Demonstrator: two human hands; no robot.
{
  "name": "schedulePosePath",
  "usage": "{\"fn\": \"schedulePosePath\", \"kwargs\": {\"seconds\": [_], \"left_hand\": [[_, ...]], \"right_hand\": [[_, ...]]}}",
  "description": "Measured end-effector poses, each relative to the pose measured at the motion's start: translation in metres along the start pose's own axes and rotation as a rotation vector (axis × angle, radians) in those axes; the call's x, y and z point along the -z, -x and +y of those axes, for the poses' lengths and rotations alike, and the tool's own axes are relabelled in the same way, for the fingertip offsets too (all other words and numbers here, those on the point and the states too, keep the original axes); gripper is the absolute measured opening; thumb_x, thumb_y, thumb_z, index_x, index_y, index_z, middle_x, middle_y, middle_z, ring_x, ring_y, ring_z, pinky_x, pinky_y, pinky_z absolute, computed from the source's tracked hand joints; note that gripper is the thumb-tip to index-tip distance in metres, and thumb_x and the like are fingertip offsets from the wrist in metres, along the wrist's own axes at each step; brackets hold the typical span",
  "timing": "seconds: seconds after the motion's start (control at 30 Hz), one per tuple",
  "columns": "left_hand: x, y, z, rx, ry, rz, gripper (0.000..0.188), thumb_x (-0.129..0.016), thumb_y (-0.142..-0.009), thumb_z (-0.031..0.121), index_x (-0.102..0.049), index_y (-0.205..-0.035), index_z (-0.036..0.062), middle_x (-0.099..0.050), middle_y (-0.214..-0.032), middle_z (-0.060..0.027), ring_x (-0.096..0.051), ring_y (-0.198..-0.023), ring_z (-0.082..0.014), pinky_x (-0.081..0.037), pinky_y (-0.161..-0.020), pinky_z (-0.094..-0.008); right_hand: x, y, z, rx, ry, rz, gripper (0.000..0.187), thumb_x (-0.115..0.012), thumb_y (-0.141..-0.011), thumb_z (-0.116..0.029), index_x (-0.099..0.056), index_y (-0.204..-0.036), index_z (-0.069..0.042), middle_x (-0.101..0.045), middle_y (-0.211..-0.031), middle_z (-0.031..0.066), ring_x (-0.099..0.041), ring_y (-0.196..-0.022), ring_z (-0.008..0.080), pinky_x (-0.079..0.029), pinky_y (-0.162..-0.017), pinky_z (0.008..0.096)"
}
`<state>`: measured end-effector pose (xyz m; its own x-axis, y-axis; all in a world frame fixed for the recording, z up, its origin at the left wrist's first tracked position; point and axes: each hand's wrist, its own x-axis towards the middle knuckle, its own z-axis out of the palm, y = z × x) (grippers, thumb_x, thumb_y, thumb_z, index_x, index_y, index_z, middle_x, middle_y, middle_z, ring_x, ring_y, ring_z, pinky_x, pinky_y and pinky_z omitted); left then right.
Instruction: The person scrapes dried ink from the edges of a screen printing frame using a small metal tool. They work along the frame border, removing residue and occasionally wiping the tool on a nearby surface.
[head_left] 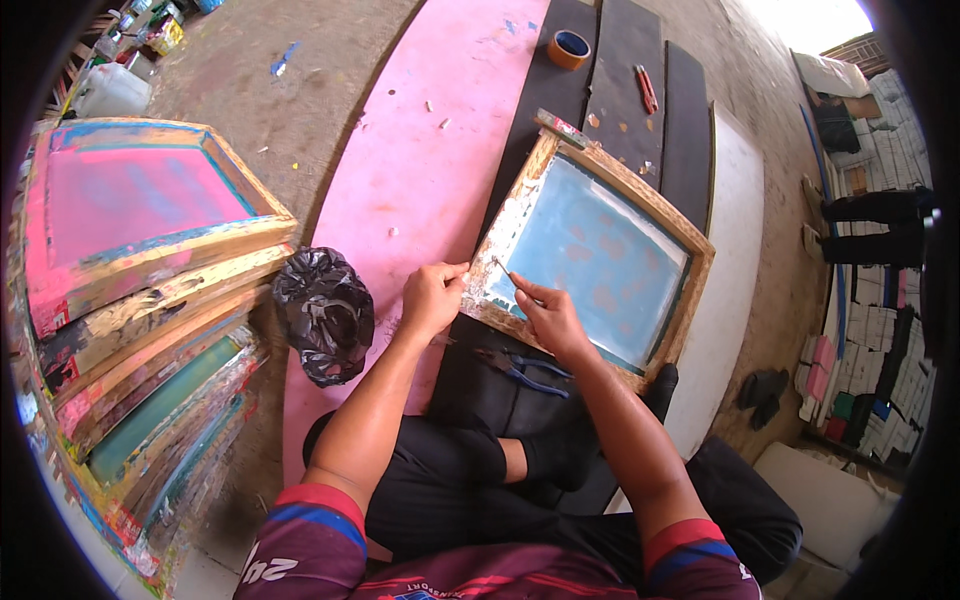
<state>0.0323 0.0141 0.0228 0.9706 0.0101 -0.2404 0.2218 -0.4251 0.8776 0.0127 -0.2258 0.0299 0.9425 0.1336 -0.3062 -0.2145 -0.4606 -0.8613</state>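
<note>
A wooden screen printing frame [700,255] with blue-grey mesh lies tilted in front of me, its left strip covered in worn whitish residue. My left hand [433,302] is closed, thumb and forefinger pinched at the frame's left edge. In my right hand [553,318] is a thin, dark, slender tool [508,272]; its tip meets the whitish strip near the mesh. The tool's exact kind does not show, since my fingers cover most of it. Blue-handled pliers [525,368] lie below the frame, between my forearms.
A black plastic bag [325,315] sits left of my left forearm on a pink board [415,150]. Stacked paint-stained frames [165,240] stand farther left. Beyond the frame lie a tape roll [568,50] and a red cutter knife [646,90]. Another person's dark-clad legs [880,225] show at right.
</note>
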Motion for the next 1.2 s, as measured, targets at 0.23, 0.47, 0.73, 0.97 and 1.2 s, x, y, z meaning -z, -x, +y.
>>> {"fn": "schedulePosePath", "kwargs": {"seconds": [0.23, 0.47, 0.73, 0.97, 1.2], "left_hand": [[-0.002, 0.000, -0.013, -0.007, 0.008, 0.012, 0.029, -0.075, -0.096, 0.014, -0.080, -0.120, -0.0006, -0.081, -0.109, -0.0214, -0.080, -0.098, -0.0278, -0.059, -0.087, -0.0362], [-0.002, -0.002, -0.015, 0.022, 0.050, 0.007, 0.028, -0.076, -0.096, 0.019, -0.082, -0.118, 0.0030, -0.081, -0.110, -0.0196, -0.079, -0.099, -0.0320, -0.060, -0.089, -0.0397], [0.004, -0.001, -0.004, 0.078, 0.044, -0.033, 0.030, -0.077, -0.097, 0.017, -0.080, -0.122, 0.0001, -0.081, -0.114, -0.0201, -0.078, -0.106, -0.0265, -0.058, -0.095, -0.0368], [0.001, -0.001, -0.009, 0.033, 0.040, -0.011, 0.028, -0.075, -0.097, 0.021, -0.082, -0.119, 0.0042, -0.081, -0.111, -0.0158, -0.079, -0.099, -0.0305, -0.060, -0.089, -0.0392], [0.001, 0.001, -0.008, 0.032, 0.038, -0.002, 0.029, -0.076, -0.097, 0.020, -0.081, -0.121, 0.0033, -0.081, -0.110, -0.0167, -0.079, -0.099, -0.0294, -0.059, -0.089, -0.0383]], "right_hand": [[0.018, -0.005, -0.040, -0.357, -0.059, -0.194, 0.040, -0.063, -0.113, -0.033, -0.068, -0.149, -0.018, -0.056, -0.068, -0.0011, -0.048, -0.051, 0.0058, -0.038, -0.045, 0.0259], [0.024, 0.001, -0.070, -0.336, 0.073, -0.151, 0.041, -0.063, -0.110, -0.033, -0.068, -0.148, -0.018, -0.075, -0.085, 0.0120, -0.070, -0.071, 0.0234, -0.055, -0.066, 0.0408], [0.013, 0.007, -0.095, -0.133, 0.593, 0.017, 0.036, -0.065, -0.107, -0.030, -0.072, -0.142, -0.024, -0.077, -0.100, 0.0244, -0.073, -0.098, 0.0459, -0.058, -0.085, 0.0514], [0.008, 0.008, -0.096, -0.136, 0.611, 0.010, 0.037, -0.063, -0.107, -0.030, -0.071, -0.143, -0.024, -0.076, -0.098, 0.0246, -0.073, -0.096, 0.0463, -0.058, -0.084, 0.0536], [0.002, 0.011, -0.115, -0.166, 0.751, -0.030, 0.040, -0.058, -0.108, -0.028, -0.068, -0.146, -0.023, -0.077, -0.095, 0.0250, -0.074, -0.092, 0.0458, -0.057, -0.082, 0.0563]]}}
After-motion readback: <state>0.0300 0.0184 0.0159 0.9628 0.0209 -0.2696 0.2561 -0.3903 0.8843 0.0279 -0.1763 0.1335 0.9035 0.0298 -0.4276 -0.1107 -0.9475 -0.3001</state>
